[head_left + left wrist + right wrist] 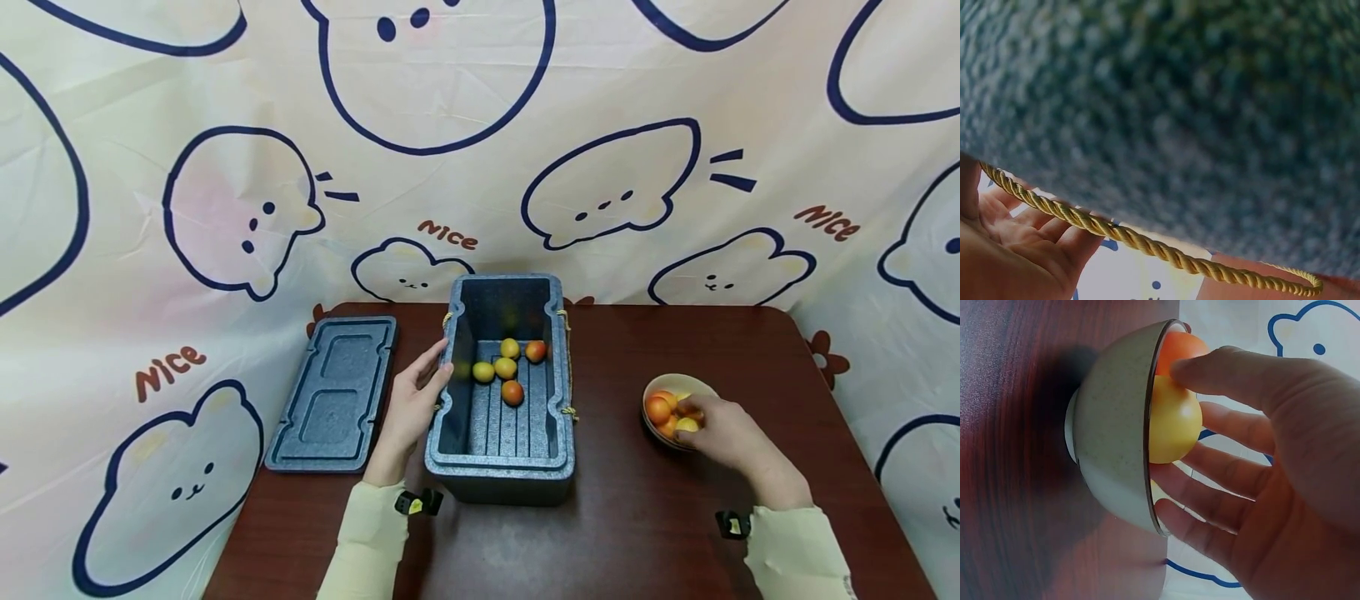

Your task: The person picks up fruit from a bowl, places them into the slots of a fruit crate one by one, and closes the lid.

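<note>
A dark grey-blue foam box (498, 468) stands uncovered on the table, with three small yellow fruits (483, 372) and two orange-red ones (512, 392) on its ribbed floor. My left hand (411, 402) rests at the box's left side, fingertips along the rim. In the left wrist view, its fingers extend behind a twisted gold cord (1147, 242). My right hand (726, 432) reaches over a pale brown-rimmed bowl (1110, 425) of orange and yellow fruits. Its thumb touches an orange fruit (1179, 350) beside a yellow fruit (1175, 422); the other fingers spread loosely at the far rim.
A matching foam lid (333, 396) lies flat to the left of the box. Underneath is a dark brown table (615, 508), backed by a cartoon-printed cloth (480, 192). Gold cord (568, 367) also runs along the box's right side.
</note>
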Action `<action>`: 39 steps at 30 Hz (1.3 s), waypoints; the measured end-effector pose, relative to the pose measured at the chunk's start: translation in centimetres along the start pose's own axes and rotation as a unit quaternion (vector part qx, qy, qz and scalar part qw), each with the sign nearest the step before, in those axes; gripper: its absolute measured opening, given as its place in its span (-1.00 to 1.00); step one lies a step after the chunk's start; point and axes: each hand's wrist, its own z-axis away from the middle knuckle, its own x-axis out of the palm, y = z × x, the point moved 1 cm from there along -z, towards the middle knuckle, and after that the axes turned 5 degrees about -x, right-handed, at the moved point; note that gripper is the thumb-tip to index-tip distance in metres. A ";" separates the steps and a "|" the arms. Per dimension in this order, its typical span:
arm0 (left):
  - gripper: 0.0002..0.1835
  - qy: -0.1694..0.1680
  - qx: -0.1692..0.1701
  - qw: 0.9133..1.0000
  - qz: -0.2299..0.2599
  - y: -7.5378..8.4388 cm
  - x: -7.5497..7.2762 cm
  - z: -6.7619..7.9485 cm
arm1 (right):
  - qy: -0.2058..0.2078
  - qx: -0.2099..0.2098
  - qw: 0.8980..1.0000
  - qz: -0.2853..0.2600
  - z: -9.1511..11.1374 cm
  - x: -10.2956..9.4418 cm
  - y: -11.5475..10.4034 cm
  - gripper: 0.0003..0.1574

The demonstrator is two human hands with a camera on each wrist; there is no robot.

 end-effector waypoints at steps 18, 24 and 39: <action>-0.50 -0.003 0.003 1.000 0.007 0.0 0.0 0.0 | -0.014 -0.002 1.000 0.015 0.0 -0.4 -0.3 -0.51; -0.50 -0.005 0.006 1.000 0.003 -0.1 0.0 -0.1 | -0.016 0.001 1.000 0.010 0.1 -1.3 -0.6 -0.49; -0.51 -0.003 0.004 1.000 0.000 -0.1 0.0 -0.1 | -0.011 -0.005 1.000 0.021 -0.4 -3.5 -1.4 -0.48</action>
